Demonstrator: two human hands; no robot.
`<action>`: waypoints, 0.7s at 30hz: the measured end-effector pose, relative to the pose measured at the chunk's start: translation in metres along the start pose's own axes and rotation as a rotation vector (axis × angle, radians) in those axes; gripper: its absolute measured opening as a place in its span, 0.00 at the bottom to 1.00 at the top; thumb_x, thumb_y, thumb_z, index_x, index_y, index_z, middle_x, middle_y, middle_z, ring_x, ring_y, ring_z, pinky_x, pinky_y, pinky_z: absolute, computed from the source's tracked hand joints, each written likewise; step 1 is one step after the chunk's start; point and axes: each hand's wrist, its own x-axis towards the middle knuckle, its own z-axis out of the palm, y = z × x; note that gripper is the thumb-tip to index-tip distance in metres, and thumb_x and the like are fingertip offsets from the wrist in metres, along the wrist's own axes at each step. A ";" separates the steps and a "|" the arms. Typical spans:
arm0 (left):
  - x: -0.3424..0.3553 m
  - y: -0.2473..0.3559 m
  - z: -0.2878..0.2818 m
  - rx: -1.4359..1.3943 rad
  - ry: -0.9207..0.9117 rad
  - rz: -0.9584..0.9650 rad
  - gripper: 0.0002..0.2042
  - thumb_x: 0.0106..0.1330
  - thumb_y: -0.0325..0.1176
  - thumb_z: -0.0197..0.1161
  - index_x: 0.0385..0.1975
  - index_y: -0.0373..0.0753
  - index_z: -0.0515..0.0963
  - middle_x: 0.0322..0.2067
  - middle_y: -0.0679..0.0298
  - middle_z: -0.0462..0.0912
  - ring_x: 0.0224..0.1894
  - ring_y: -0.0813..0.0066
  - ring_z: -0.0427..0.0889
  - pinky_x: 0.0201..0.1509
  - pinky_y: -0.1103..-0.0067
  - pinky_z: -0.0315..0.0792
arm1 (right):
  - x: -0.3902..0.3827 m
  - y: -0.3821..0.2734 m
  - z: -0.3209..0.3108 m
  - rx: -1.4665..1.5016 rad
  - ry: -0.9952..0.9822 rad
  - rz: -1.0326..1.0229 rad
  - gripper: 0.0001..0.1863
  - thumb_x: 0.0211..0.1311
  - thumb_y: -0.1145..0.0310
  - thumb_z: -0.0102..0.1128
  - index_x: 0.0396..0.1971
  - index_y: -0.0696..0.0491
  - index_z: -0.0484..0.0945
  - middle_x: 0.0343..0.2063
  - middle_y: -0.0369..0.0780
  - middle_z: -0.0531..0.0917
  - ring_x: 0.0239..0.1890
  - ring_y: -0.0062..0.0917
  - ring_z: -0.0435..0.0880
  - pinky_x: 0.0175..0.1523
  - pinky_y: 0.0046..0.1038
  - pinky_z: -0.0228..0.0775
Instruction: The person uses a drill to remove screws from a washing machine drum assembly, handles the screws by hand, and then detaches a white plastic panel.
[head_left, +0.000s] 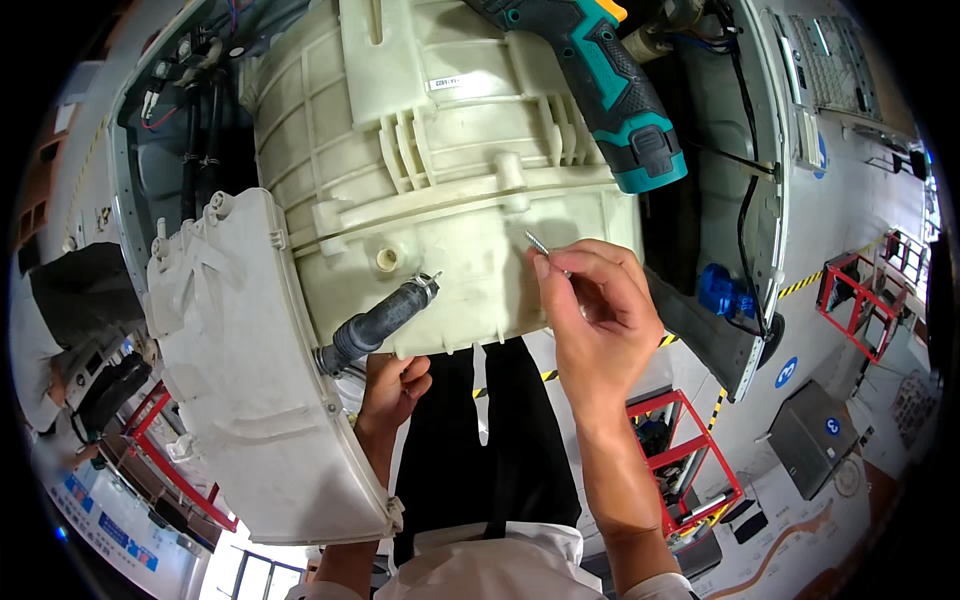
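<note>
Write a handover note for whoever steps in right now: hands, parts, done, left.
Right hand: fingers pinch a small metal screw, held just in front of the cream plastic tub.
Left hand: curled below the tub's lower edge, beside the dark corrugated hose; whether it grips anything cannot be told.
Cordless driver, teal and black, lies on top of the tub, in neither hand.
Done: screw is in hand.
Left: screw not seated in any hole; driver not picked up. The hose's clamp end hangs free by the round port.

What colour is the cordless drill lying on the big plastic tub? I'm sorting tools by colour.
Teal with black grip parts, on the cordless drill; head view.
</note>
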 end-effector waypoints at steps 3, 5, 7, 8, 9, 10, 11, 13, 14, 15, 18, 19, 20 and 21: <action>0.000 0.000 0.000 0.004 0.005 -0.016 0.09 0.62 0.28 0.51 0.42 0.44 0.68 0.25 0.75 0.66 0.16 0.87 0.55 0.13 0.88 0.52 | 0.006 0.008 0.007 -0.078 0.049 -0.136 0.06 0.47 0.83 0.64 0.26 0.60 0.79 0.29 0.40 0.80 0.28 0.21 0.79 0.32 0.19 0.73; 0.000 0.001 0.001 -0.003 0.011 -0.020 0.10 0.62 0.28 0.51 0.43 0.44 0.68 0.26 0.75 0.66 0.16 0.87 0.54 0.13 0.89 0.52 | 0.009 0.008 0.010 -0.145 0.076 -0.191 0.06 0.46 0.84 0.65 0.25 0.60 0.79 0.28 0.41 0.80 0.28 0.21 0.79 0.31 0.19 0.72; 0.001 0.000 0.002 -0.010 0.000 -0.013 0.10 0.63 0.28 0.51 0.43 0.45 0.68 0.26 0.75 0.67 0.16 0.87 0.54 0.13 0.89 0.52 | 0.011 0.008 0.012 -0.174 0.097 -0.224 0.06 0.45 0.84 0.65 0.25 0.60 0.79 0.27 0.41 0.80 0.28 0.22 0.79 0.31 0.19 0.72; 0.001 0.000 0.002 -0.009 0.013 -0.026 0.10 0.63 0.28 0.51 0.43 0.45 0.68 0.27 0.75 0.67 0.16 0.87 0.54 0.13 0.89 0.52 | 0.011 0.009 0.013 -0.169 0.103 -0.228 0.06 0.45 0.84 0.65 0.25 0.60 0.79 0.27 0.41 0.81 0.28 0.22 0.79 0.31 0.19 0.72; 0.000 0.001 0.002 -0.006 0.028 -0.038 0.10 0.63 0.28 0.51 0.44 0.45 0.68 0.27 0.75 0.67 0.16 0.87 0.54 0.13 0.89 0.52 | 0.010 0.010 0.015 -0.161 0.109 -0.232 0.07 0.44 0.84 0.65 0.25 0.60 0.79 0.27 0.42 0.81 0.28 0.23 0.79 0.30 0.19 0.72; 0.000 0.001 0.002 -0.004 0.042 -0.050 0.10 0.63 0.28 0.52 0.44 0.44 0.68 0.27 0.75 0.68 0.16 0.87 0.54 0.13 0.89 0.52 | 0.009 0.010 0.016 -0.167 0.122 -0.242 0.07 0.44 0.84 0.66 0.25 0.60 0.79 0.27 0.42 0.81 0.28 0.23 0.80 0.30 0.19 0.72; 0.000 0.001 0.001 -0.012 0.041 -0.053 0.11 0.63 0.28 0.52 0.44 0.45 0.68 0.27 0.75 0.68 0.16 0.87 0.54 0.13 0.89 0.52 | 0.008 0.011 0.018 -0.174 0.136 -0.251 0.07 0.44 0.84 0.66 0.25 0.60 0.79 0.27 0.42 0.81 0.28 0.24 0.80 0.30 0.20 0.72; -0.001 0.001 0.000 -0.028 0.040 -0.058 0.11 0.63 0.28 0.52 0.45 0.45 0.68 0.27 0.76 0.68 0.16 0.87 0.54 0.13 0.89 0.52 | 0.008 0.012 0.018 -0.235 0.135 -0.272 0.07 0.44 0.83 0.66 0.25 0.60 0.79 0.26 0.41 0.81 0.27 0.22 0.79 0.30 0.19 0.71; -0.001 0.000 -0.001 -0.032 0.043 -0.062 0.11 0.63 0.28 0.52 0.45 0.45 0.68 0.27 0.76 0.68 0.16 0.87 0.54 0.13 0.89 0.52 | 0.008 0.013 0.016 -0.290 0.119 -0.283 0.07 0.45 0.82 0.67 0.25 0.59 0.79 0.26 0.40 0.81 0.27 0.21 0.78 0.30 0.18 0.70; 0.000 0.000 -0.002 -0.036 0.042 -0.063 0.11 0.63 0.28 0.52 0.45 0.45 0.68 0.27 0.76 0.68 0.16 0.87 0.54 0.13 0.89 0.52 | 0.009 0.012 0.015 -0.346 0.106 -0.297 0.06 0.45 0.81 0.68 0.25 0.59 0.79 0.25 0.39 0.81 0.26 0.19 0.78 0.30 0.16 0.69; 0.000 -0.001 -0.002 -0.045 0.038 -0.063 0.11 0.63 0.28 0.52 0.45 0.45 0.68 0.27 0.76 0.68 0.16 0.87 0.54 0.13 0.89 0.52 | 0.008 0.011 0.015 -0.387 0.101 -0.275 0.08 0.41 0.82 0.68 0.24 0.58 0.79 0.25 0.40 0.81 0.26 0.28 0.79 0.30 0.23 0.71; 0.000 -0.001 -0.003 -0.048 0.039 -0.062 0.11 0.63 0.28 0.52 0.45 0.45 0.68 0.27 0.76 0.68 0.16 0.87 0.54 0.13 0.90 0.52 | 0.008 0.010 0.016 -0.387 0.096 -0.266 0.08 0.40 0.81 0.69 0.24 0.58 0.79 0.24 0.40 0.81 0.26 0.28 0.79 0.30 0.24 0.71; 0.000 -0.001 -0.004 -0.045 0.027 -0.061 0.11 0.63 0.27 0.52 0.45 0.45 0.68 0.27 0.76 0.68 0.16 0.87 0.54 0.13 0.89 0.52 | 0.007 0.007 0.018 -0.388 0.091 -0.256 0.08 0.40 0.81 0.69 0.24 0.58 0.79 0.24 0.39 0.81 0.26 0.28 0.79 0.30 0.24 0.71; 0.000 -0.002 -0.006 -0.044 0.015 -0.060 0.11 0.63 0.27 0.52 0.45 0.45 0.68 0.27 0.75 0.68 0.16 0.87 0.54 0.13 0.89 0.52 | 0.006 0.006 0.020 -0.390 0.086 -0.247 0.09 0.40 0.80 0.69 0.23 0.58 0.79 0.23 0.39 0.81 0.26 0.28 0.79 0.30 0.25 0.71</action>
